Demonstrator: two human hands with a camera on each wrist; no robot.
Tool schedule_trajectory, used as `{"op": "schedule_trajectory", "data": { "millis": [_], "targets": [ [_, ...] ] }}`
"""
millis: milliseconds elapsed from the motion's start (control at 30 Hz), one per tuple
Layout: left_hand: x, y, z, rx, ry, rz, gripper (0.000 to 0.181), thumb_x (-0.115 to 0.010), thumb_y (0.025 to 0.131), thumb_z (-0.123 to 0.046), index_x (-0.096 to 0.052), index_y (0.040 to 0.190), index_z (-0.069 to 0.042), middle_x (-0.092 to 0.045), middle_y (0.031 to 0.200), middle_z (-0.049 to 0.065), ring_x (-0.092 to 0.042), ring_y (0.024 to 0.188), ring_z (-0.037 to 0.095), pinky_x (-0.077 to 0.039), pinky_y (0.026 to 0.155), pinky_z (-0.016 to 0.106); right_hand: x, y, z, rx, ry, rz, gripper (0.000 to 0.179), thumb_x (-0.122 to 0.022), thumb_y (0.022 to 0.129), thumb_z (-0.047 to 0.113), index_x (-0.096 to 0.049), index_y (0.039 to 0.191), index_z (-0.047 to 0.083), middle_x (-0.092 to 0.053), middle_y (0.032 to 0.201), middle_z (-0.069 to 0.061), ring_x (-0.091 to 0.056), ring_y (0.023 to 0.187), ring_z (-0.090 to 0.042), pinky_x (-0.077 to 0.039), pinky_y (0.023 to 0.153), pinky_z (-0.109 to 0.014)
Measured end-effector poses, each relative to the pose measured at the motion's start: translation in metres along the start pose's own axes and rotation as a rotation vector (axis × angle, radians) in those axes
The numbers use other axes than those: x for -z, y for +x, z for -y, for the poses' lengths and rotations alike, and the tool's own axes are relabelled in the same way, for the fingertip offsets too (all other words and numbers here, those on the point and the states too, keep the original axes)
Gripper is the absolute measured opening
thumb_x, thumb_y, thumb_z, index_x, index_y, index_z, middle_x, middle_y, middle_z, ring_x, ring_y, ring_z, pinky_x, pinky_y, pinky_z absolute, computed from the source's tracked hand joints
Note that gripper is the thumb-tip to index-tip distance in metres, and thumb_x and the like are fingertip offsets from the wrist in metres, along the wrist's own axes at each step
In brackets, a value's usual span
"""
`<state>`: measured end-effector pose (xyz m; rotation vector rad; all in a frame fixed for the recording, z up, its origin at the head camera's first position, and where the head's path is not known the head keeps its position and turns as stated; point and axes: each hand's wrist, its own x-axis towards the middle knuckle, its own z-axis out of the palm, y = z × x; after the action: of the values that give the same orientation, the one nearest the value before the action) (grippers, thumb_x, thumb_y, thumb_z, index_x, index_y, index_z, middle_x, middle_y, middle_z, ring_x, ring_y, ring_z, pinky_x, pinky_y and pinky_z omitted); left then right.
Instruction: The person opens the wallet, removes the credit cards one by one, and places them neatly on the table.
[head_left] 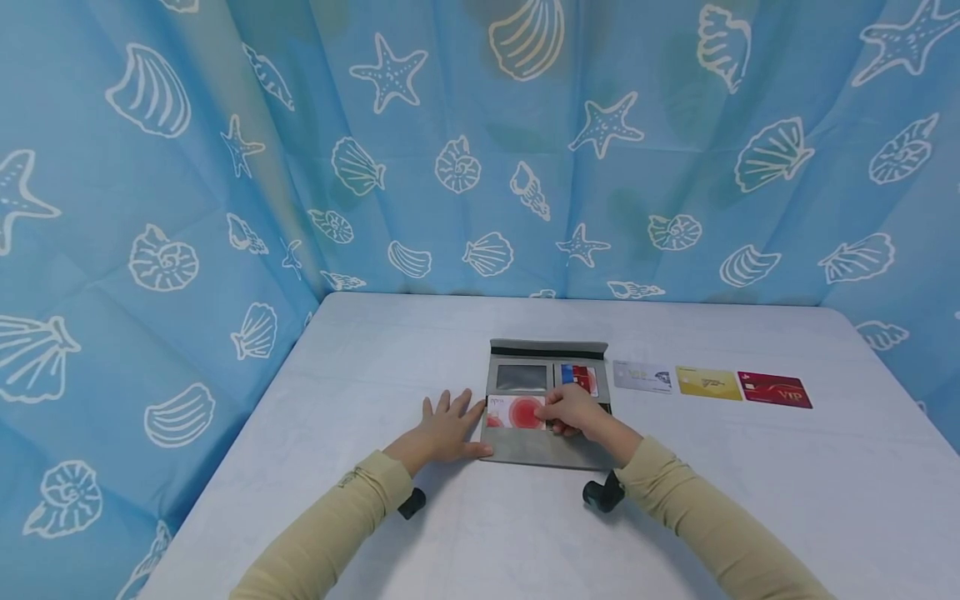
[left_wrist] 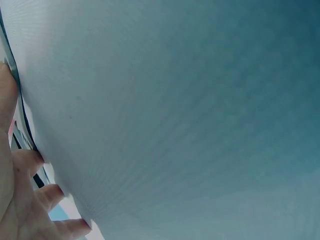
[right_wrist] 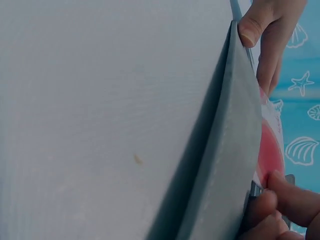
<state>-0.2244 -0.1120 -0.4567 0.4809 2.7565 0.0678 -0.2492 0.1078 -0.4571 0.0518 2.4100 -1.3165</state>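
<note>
A grey wallet [head_left: 525, 447] lies unfolded on the table. Across its middle is a white card with red circles [head_left: 506, 412], whose right end my right hand [head_left: 576, 410] pinches between thumb and fingers. The right wrist view shows those fingertips [right_wrist: 275, 182] at the red part of the card [right_wrist: 270, 150], just behind the wallet's edge [right_wrist: 230, 125]. My left hand [head_left: 447, 429] rests with spread fingers at the wallet's left edge, its thumb on the lower left corner. Blue and red cards [head_left: 580, 379] sit in the upper right pocket, beside a clear window [head_left: 522, 377].
To the wallet's right, a silver card [head_left: 642, 376], a gold card [head_left: 708, 382] and a dark red card [head_left: 775, 390] lie in a row. Dark devices [head_left: 603, 492] hang under both wrists. A blue shell-print curtain [head_left: 450, 217] borders the white table [head_left: 360, 358].
</note>
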Motion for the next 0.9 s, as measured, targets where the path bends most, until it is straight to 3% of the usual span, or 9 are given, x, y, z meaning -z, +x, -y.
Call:
{"op": "schedule_trajectory", "data": {
  "millis": [467,767,900],
  "targets": [
    [0.000,0.000,-0.001,0.006,0.007,0.000,0.082,-0.053,0.080,-0.063,-0.027,0.145,-0.021,-0.017,0.152,0.011,-0.011,0.137,0.042,-0.009,0.106,0.062,0.011,-0.001,-0.007,0.056,0.194,-0.048,0.025,-0.054,0.093,0.015,-0.049,0.111,-0.003,-0.052,0.069,-0.003,-0.049,0.048,-0.009,-0.045,0.049,-0.019],
    [-0.002,0.001,-0.001,0.005,0.019,-0.006,0.082,-0.051,0.081,-0.064,-0.027,0.145,-0.020,-0.017,0.152,0.011,-0.012,0.137,0.042,-0.010,0.106,0.062,0.035,-0.017,-0.013,0.080,0.219,-0.070,0.025,-0.051,0.095,0.021,-0.049,0.107,-0.001,-0.053,0.069,-0.003,-0.054,0.053,-0.011,-0.048,0.055,-0.019],
    [-0.003,0.003,0.000,0.013,0.026,-0.002,0.082,-0.050,0.081,-0.065,-0.026,0.145,-0.020,-0.017,0.152,0.011,-0.011,0.137,0.042,-0.010,0.106,0.062,0.047,-0.022,-0.017,0.066,0.225,-0.065,0.030,-0.051,0.095,0.022,-0.046,0.113,-0.001,-0.055,0.065,-0.001,-0.056,0.054,-0.011,-0.049,0.057,-0.019]
  ]
}}
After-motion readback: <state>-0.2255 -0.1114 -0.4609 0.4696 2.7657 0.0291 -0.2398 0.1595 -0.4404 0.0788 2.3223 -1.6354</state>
